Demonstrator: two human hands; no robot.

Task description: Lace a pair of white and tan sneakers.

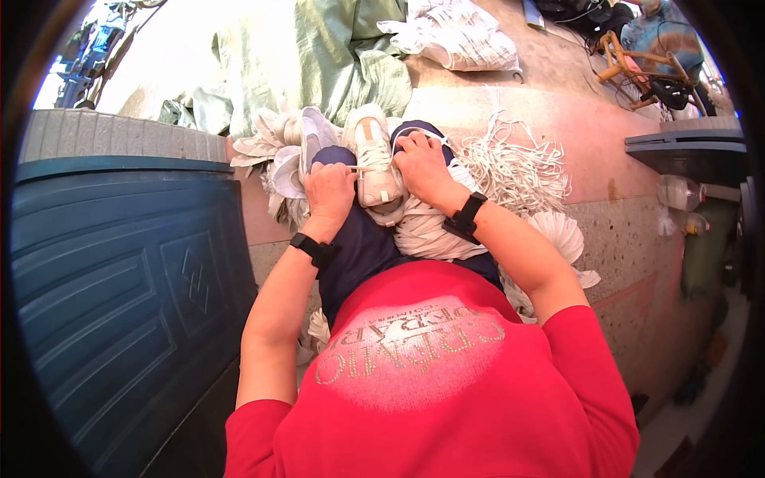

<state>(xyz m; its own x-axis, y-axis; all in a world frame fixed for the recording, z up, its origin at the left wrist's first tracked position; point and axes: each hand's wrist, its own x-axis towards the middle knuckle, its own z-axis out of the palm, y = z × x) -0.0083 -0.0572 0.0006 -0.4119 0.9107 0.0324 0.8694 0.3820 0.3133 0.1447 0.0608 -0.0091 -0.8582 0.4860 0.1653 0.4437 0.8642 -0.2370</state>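
Note:
A cream sneaker (372,147) stands between my knees, its toe end toward me. My left hand (330,191) is closed at the shoe's left side, and a short stretch of pale shoelace (363,168) runs from its fingers to the shoe. On the other side, my right hand (424,166) is closed too, with a white lace looping up beyond its fingers over my dark trouser leg. Below that hand, a bundle of off-white laces (430,229) lies across my thigh. What lies inside the fingers is partly hidden.
Loose white laces (518,163) spread to the right of my knee. White shoe parts (279,151) pile up at the left. Farther off are a green sheet (339,60) and a white bag (462,36). A blue panelled door (127,279) borders my left; a wooden-framed chair (641,68) stands far right.

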